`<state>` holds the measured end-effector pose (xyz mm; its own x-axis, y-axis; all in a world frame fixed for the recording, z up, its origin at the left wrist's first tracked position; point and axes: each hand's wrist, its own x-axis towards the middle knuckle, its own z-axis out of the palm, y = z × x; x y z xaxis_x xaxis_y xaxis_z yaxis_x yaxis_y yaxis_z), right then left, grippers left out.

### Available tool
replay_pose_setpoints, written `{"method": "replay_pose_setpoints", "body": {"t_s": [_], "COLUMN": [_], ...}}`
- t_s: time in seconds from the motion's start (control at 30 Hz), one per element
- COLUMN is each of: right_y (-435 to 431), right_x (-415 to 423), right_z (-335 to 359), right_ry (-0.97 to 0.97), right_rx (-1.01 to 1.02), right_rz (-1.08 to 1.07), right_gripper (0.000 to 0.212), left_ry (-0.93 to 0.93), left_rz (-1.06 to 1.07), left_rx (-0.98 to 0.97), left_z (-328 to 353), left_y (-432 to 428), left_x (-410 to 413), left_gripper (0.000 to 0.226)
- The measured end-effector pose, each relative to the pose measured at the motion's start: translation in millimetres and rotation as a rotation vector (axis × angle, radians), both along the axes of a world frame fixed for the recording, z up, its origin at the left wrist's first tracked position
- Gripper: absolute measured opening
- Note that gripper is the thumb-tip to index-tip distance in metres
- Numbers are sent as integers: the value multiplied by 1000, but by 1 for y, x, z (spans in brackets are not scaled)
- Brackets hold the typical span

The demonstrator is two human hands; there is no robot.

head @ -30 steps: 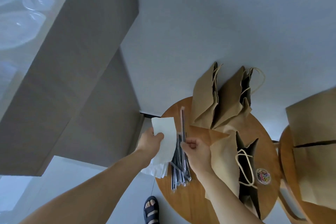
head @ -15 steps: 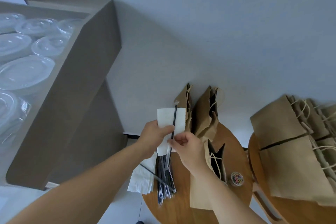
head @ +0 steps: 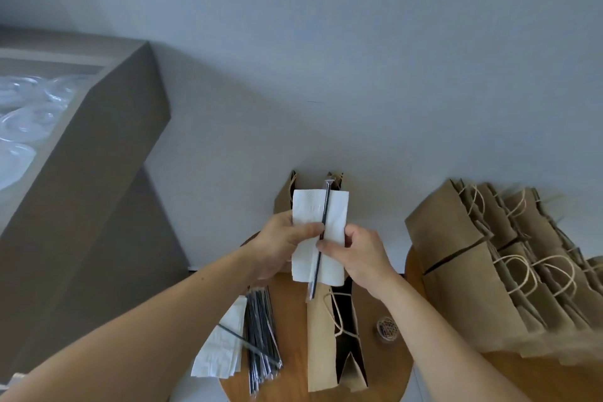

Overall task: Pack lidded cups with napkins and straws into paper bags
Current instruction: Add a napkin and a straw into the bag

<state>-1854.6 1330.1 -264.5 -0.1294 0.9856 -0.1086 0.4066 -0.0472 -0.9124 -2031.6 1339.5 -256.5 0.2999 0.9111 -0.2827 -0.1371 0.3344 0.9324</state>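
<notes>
My left hand (head: 283, 242) holds a white napkin (head: 336, 215) upright, thumb pressed on its front. A black wrapped straw (head: 321, 238) lies along the napkin, pinched by my right hand (head: 360, 254). Both are held above an open brown paper bag (head: 336, 346) standing on the round wooden table (head: 293, 382). A pile of wrapped straws (head: 261, 333) and a stack of napkins (head: 222, 349) lie at the table's left edge. Clear lidded cups (head: 23, 127) fill a grey box at the far left.
Two more paper bags (head: 284, 196) stand behind the napkin against the wall. Several folded bags (head: 509, 271) are stacked on a second table at the right. A small sticker roll (head: 387, 330) sits right of the open bag. The grey box (head: 107, 153) juts out at left.
Both hands lifted the napkin and one straw off the piles and brought them together over the open bag. The camera view swung right and up.
</notes>
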Motion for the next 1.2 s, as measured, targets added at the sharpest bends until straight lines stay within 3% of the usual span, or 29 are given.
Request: {"method": "replay_pose_setpoints", "body": {"t_s": [0.13, 0.23, 0.3, 0.37, 0.4, 0.47, 0.63, 0.73, 0.83, 0.9, 0.97, 1.1, 1.2], "right_y": [12, 29, 36, 38, 38, 35, 20, 9, 1, -5, -11, -27, -36], "right_x": [24, 44, 49, 45, 40, 29, 14, 12, 16, 21, 26, 20, 14], "right_z": [0, -5, -15, -31, -40, -56, -79, -88, -90, -90, -92, -107, -128], "right_ry": [-104, -113, -116, -161, -192, -228, -326, -397, -483, -537, -615, -721, -735], "right_rx": [92, 134, 126, 88, 61, 7, -60, -109, -195, -256, -276, -351, -460], "right_rz": [-95, -326, -398, -362, -332, -272, -155, -106, -7, 77, 132, 232, 231], "right_gripper": [17, 16, 17, 18, 18, 17, 17, 15, 29, 34, 23, 7, 15], "left_ry": [84, 564, 866, 997, 1025, 1076, 1218, 1128, 825, 633, 540, 450, 414], "left_rz": [35, 0, -336, -652, -704, -643, -509, -375, -208, -139, -105, -78, -81], "left_rx": [9, 43, 27, -25, -46, -55, -34, -199, -506, -616, -631, -600, -607], "left_z": [-13, -41, -67, -91, -100, -112, -118, -120, -122, -122, -121, -121, -121], "left_y": [5, -3, -18, -38, -47, -57, -67, -70, -70, -72, -74, -77, -77], "left_x": [11, 7, 8, 21, 31, 51, 73, 71, 62, 56, 53, 56, 56], "left_gripper": [25, 33, 43, 59, 65, 67, 38, 35, 39, 28, 18, 19, 11]}}
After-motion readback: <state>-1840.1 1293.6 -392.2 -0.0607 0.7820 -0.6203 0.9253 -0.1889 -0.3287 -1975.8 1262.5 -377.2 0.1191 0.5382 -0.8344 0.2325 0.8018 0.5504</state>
